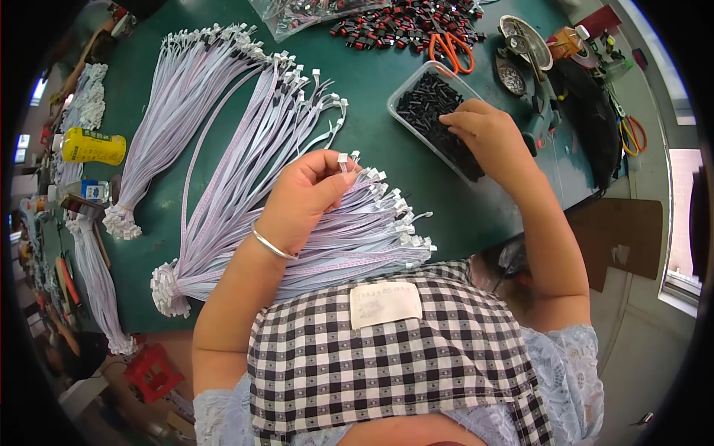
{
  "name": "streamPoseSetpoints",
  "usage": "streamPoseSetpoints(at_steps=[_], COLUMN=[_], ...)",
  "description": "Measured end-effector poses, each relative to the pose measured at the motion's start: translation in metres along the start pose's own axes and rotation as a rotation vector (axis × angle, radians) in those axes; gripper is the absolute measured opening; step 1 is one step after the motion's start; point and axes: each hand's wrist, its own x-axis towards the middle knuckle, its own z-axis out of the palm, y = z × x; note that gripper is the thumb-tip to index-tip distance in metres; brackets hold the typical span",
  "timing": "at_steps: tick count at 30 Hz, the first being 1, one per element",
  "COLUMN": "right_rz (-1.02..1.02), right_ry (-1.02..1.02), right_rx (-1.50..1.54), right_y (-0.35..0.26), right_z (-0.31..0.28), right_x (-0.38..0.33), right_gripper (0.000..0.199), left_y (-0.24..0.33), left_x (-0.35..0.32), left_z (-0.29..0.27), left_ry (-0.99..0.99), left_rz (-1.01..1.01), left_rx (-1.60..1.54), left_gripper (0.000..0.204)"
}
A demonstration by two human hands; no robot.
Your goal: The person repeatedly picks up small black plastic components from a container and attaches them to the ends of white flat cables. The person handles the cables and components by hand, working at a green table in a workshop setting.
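The left hand (309, 195), a silver bangle (273, 245) at its wrist, sits just left of the frame's centre with its fingers (336, 178) pinching the small white connector (343, 158) at the end of a pale lilac ribbon cable. That cable belongs to the fanned bundle of cables (349, 241) lying across the green tabletop (372, 141) right under the hand, its white plug ends pointing toward the right. The right hand (487, 130), right of centre in the upper half, reaches into a clear plastic tray (405, 93) filled with small black parts (431, 100); its fingers are curled down among the parts, pressed close together, and whether they grip one cannot be told. Two more long bundles of the same cables (216, 97) spread from the upper left of the frame down to the lower left. A pile of black and red parts (401, 30) lies at the top centre, with orange-handled scissors (450, 48) touching its right edge. A round metal tin (524, 37) stands in the upper right. A yellow bottle (93, 146) lies on its side at the left edge. A black-and-white checked apron (387, 364) with a pale patch (385, 303) fills the bottom centre
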Motion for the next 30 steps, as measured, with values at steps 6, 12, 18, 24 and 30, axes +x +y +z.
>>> streamPoseSetpoints(at_steps=[6,12,18,24,30], right_rz=[-0.039,0.176,-0.007,0.211,0.428], right_ry=[-0.129,-0.231,-0.234,-0.239,-0.198], right_rx=[0.356,0.712,0.634,0.999,1.193], right_y=[-0.017,-0.055,-0.077,-0.081,-0.083], right_z=[-0.016,-0.010,0.012,0.023,0.033], right_x=[-0.002,-0.004,0.006,0.007,0.004], right_gripper=[0.015,0.020,0.020,0.014,0.014], left_y=[-0.005,0.002,0.001,-0.003,-0.006], left_x=[-0.001,-0.002,-0.004,-0.003,-0.003], left_z=[-0.005,-0.001,-0.004,-0.005,-0.006], left_ry=[0.001,-0.049,-0.028,-0.012,0.001], left_rz=[0.004,-0.026,-0.018,0.009,0.022], left_rx=[-0.057,0.007,0.067,0.147,0.133], left_gripper=[0.009,0.014,0.016,0.015,0.014])
